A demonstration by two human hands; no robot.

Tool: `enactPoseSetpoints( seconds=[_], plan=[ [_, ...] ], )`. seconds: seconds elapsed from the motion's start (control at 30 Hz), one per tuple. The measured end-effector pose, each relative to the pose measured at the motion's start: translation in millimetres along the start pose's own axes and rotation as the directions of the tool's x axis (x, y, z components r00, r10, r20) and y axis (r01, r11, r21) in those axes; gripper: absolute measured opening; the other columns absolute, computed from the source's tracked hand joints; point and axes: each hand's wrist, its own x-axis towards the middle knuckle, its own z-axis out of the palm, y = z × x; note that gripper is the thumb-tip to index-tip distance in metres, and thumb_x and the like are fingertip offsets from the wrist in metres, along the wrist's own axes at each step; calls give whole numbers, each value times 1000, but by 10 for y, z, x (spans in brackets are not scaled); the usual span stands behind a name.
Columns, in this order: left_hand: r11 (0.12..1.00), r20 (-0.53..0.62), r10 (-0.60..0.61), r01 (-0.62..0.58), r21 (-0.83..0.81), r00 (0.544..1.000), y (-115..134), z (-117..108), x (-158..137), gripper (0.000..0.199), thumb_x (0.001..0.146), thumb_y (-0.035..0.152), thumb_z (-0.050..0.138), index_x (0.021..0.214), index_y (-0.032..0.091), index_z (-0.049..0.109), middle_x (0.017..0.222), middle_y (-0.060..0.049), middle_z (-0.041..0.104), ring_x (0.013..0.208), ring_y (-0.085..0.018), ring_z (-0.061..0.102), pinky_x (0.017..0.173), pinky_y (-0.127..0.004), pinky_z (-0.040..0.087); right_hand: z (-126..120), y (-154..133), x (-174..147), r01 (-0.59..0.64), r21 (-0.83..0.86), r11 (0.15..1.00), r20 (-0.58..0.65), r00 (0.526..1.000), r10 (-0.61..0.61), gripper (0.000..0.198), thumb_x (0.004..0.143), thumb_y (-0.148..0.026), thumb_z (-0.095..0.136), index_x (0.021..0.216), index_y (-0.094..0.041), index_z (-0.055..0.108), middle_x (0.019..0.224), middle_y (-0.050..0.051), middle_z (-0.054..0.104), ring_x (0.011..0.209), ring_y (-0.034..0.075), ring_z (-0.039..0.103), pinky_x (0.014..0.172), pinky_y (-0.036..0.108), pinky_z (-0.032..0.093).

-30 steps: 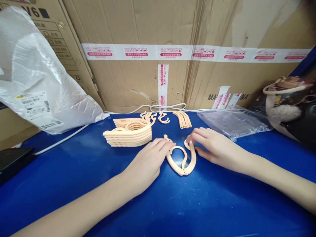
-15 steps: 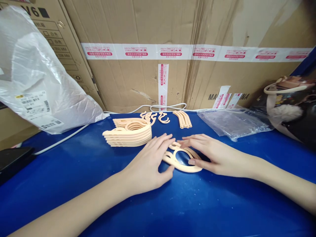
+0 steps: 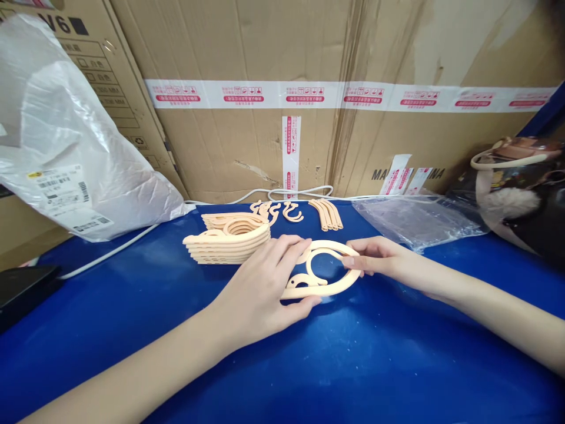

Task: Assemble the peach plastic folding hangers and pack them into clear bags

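Observation:
A beige plastic folding hanger [image 3: 338, 288] with a round opening is between my hands, just above or on the blue table. My left hand [image 3: 269, 282] spans its left end, thumb at the near edge and fingers over the far edge, hiding that end. With thumb and fingers, my right hand [image 3: 375, 256] pinches the rounded right end. To the left of it lies a neat stack of matching hanger pieces [image 3: 229, 250], partly behind my left hand. Behind the stack are several beige hooks [image 3: 291, 212] and several short curved beige bars [image 3: 325, 215].
A clear plastic bag [image 3: 419, 221] lies at the back right beside a dark bag [image 3: 521, 194]. White packaging [image 3: 79, 147] leans at the left, near a black device [image 3: 26, 291]. A white cable [image 3: 251, 193] runs along the cardboard box [image 3: 220, 153] behind the blue table [image 3: 353, 365].
My right hand has gone from lying over the hanger with fingers spread to pinching its right end. The hanger has turned and its opening shows more fully. My left hand stays nearly in place.

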Motion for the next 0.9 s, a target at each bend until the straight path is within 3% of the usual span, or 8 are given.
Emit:
enactPoseSetpoints(
  seconds=[0.2,0.6,0.73,0.8,0.9],
  plan=[
    [999,26,22,-23,49,999,-48,-25,3,66,82,40,71,134,15,40,129,-12,52,114,-27,53,97,-44,48,13,23,10,-30,142,989,-2,1000,31,33,84,-48,64,75,-17,55,67,-5,43,60,10,33,54,26,23],
    [990,15,73,-74,124,997,-71,-68,33,73,78,49,73,133,14,40,130,-13,52,117,-28,52,99,-45,46,19,28,-1,-18,150,989,15,1000,16,33,85,-48,63,76,-18,53,65,-5,42,58,10,33,53,25,24],
    [981,33,94,-98,168,995,-35,-84,34,71,80,42,73,135,13,38,131,-14,53,117,-29,52,99,-45,46,47,-11,-16,-12,145,989,22,1000,8,34,82,-47,68,74,-18,53,65,-5,43,59,10,36,54,24,28],
    [977,34,81,-87,193,996,21,-124,41,68,81,34,73,135,11,39,130,-15,53,116,-30,53,99,-46,46,50,-22,-19,10,145,989,-6,1000,-9,37,86,-53,60,75,-18,56,66,-4,46,59,11,40,55,25,31],
    [978,1,47,-47,204,999,91,-288,80,65,81,29,69,136,12,40,131,-14,53,120,-29,51,102,-44,45,30,-34,-21,82,107,991,-85,994,-73,59,96,-61,24,78,-18,60,69,1,55,62,15,49,59,29,39]
  ],
)
